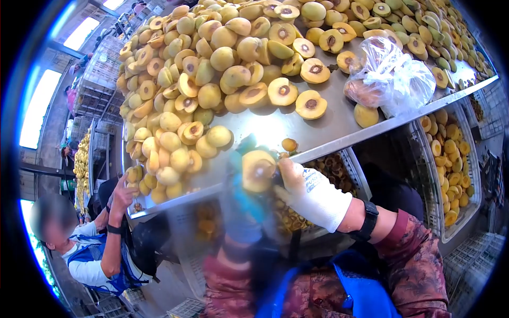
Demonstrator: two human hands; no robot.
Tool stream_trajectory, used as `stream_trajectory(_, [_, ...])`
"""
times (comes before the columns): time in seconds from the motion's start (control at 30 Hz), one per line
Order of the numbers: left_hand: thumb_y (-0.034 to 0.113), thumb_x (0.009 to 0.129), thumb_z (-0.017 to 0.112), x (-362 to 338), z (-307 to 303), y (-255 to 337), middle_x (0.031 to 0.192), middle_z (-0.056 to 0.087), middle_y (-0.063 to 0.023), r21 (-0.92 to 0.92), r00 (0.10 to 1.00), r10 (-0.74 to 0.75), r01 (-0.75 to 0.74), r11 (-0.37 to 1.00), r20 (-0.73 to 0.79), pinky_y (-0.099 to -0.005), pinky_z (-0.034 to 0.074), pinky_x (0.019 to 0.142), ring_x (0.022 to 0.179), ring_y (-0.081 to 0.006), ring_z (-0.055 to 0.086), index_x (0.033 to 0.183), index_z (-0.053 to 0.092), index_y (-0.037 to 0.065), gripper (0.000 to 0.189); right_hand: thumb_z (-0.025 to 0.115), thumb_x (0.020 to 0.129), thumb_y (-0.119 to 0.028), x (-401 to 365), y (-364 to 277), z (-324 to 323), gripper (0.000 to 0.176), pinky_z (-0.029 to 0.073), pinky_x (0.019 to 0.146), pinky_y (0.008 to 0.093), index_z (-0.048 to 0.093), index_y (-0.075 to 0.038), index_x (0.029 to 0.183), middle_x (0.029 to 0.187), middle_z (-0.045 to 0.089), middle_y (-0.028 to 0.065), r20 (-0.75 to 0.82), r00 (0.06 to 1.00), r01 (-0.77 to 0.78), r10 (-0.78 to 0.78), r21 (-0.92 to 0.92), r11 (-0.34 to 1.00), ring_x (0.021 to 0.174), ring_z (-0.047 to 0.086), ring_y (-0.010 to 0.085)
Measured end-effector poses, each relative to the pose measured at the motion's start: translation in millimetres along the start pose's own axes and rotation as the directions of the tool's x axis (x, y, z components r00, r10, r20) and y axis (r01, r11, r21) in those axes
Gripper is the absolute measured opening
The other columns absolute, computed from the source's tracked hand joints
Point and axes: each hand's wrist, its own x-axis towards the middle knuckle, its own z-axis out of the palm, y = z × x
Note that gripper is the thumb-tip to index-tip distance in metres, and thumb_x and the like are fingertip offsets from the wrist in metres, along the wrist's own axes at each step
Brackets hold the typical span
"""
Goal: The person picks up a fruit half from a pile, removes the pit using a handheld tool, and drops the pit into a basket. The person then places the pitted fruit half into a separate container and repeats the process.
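Taking the clock face around the halved fruit (259,169) in hand, a metal table (331,124) spreads from 9 through 12 to 2 o'clock. A deep pile of yellow fruit (212,61), many pieces cut, covers much of it toward 11, and a clear plastic bag (395,85) sits near its edge at 2. A crate (432,191) of fruit stands at 3, below the table. Across the room, stacked crates (98,79) rise at 10, beside bright windows (40,108); another person (106,254) works at 8, one hand at the fruit.

The halved fruit is just off the table's edge, in the fingers of the left hand (245,199), blurred in a teal glove and closed around it. The white-gloved right hand (318,199) is at 4, fingers bent narrow beside the fruit; whether they grip anything I cannot tell.
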Motion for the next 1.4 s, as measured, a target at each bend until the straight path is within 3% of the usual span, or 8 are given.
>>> stream_trajectory(0.13, [0.042, 0.105, 0.034, 1, -12, -11, 0.112, 0.063, -0.0134, 0.632, 0.958, 0.269, -0.271, 0.726, 0.101, -0.0370, 0.050, 0.093, 0.101, -0.0240, 0.062, 0.125, 0.054, -0.001, 0.052, 0.029, 0.103, -0.043, -1, -7, -1, 0.052, 0.048, 0.076, 0.0429, 0.059, 0.000, 0.097, 0.085, 0.065, 0.0203, 0.076, 0.987, -0.147, 0.142, 0.056, 0.988, 0.083, 0.062, 0.0353])
stream_trajectory(0.47, [0.036, 0.101, 0.037, -6, -26, -13, 0.108, 0.062, -0.0153, 0.830, 0.854, 0.414, -0.459, 0.317, 0.314, -0.0373, 0.049, 0.090, 0.097, -0.0268, 0.061, 0.116, 0.056, -0.003, 0.046, 0.026, 0.102, -0.042, -5, 23, 31, 0.052, 0.047, 0.071, 0.0421, 0.057, -0.001, 0.091, 0.080, 0.062, 0.0171, -0.065, 0.986, 0.161, -0.157, 0.079, 0.984, 0.073, 0.059, 0.0345])
stream_trajectory(0.7, [0.045, 0.105, 0.024, -3, -16, -4, 0.105, 0.064, -0.0153, 0.849, 0.776, 0.428, -0.527, 0.038, 0.462, -0.0371, 0.051, 0.090, 0.091, -0.0235, 0.062, 0.116, 0.055, -0.005, 0.059, 0.025, 0.102, -0.053, -4, 20, 35, 0.062, 0.043, 0.063, 0.0383, 0.055, -0.003, 0.080, 0.066, 0.051, 0.0091, 0.126, 0.991, -0.091, 0.046, 0.384, 0.919, 0.063, 0.047, 0.0240])
stream_trajectory(0.8, [0.025, 0.097, 0.046, -4, -19, -9, 0.107, 0.062, -0.0176, 0.787, 0.765, 0.482, -0.577, 0.217, 0.428, -0.0391, 0.051, 0.087, 0.096, -0.0283, 0.062, 0.116, 0.055, -0.006, 0.037, 0.025, 0.101, -0.053, 0, 19, 38, 0.062, 0.042, 0.062, 0.0384, 0.055, -0.003, 0.080, 0.066, 0.051, 0.0088, 0.179, 0.978, -0.182, 0.108, 0.471, 0.863, 0.062, 0.046, 0.0241])
stream_trajectory(0.93, [0.027, 0.102, 0.046, 5, 0, -3, 0.108, 0.062, -0.0154, 0.156, 0.989, 0.141, -0.134, 0.979, -0.035, -0.0379, 0.051, 0.089, 0.100, -0.0266, 0.062, 0.117, 0.056, -0.005, 0.037, 0.043, 0.100, -0.039, 2, 8, 13, 0.040, 0.045, 0.063, 0.0411, 0.053, -0.002, 0.092, 0.073, 0.057, 0.0141, 0.097, 0.995, -0.011, -0.017, 0.281, 0.960, 0.064, 0.052, 0.0307])
stream_trajectory(1.23, [0.035, 0.104, 0.042, 1, -1, 1, 0.115, 0.059, -0.0061, 0.136, 0.986, -0.161, 0.164, 0.977, -0.037, -0.0313, 0.048, 0.090, 0.106, -0.0159, 0.056, 0.117, 0.059, 0.004, 0.039, 0.069, 0.083, -0.018, 22, -1, -18, 0.036, 0.051, 0.076, 0.0454, 0.054, -0.005, 0.112, 0.098, 0.062, 0.0222, -0.160, 0.930, 0.335, -0.331, -0.005, 0.942, 0.089, 0.062, 0.0405])
stream_trajectory(1.3, [0.030, 0.104, 0.043, 0, -14, 6, 0.120, 0.058, -0.0093, 0.679, 0.969, 0.090, -0.225, 0.699, 0.228, -0.0333, 0.046, 0.094, 0.110, -0.0193, 0.055, 0.123, 0.057, 0.001, 0.037, 0.070, 0.083, -0.019, 21, 0, -22, 0.038, 0.051, 0.078, 0.0435, 0.054, -0.006, 0.115, 0.099, 0.062, 0.0231, -0.077, 0.967, 0.241, -0.241, -0.011, 0.970, 0.092, 0.063, 0.0402])
stream_trajectory(1.4, [0.020, 0.103, 0.045, -5, -1, 8, 0.128, 0.055, -0.0165, 0.543, 0.976, 0.033, -0.147, 0.827, 0.214, -0.0361, 0.044, 0.100, 0.116, -0.0263, 0.055, 0.131, 0.050, -0.003, 0.037, 0.071, 0.084, -0.018, 22, -19, -30, 0.036, 0.051, 0.081, 0.0361, 0.056, -0.005, 0.115, 0.099, 0.065, 0.0163, -0.035, 0.997, -0.075, 0.075, 0.014, 0.997, 0.093, 0.064, 0.0296])
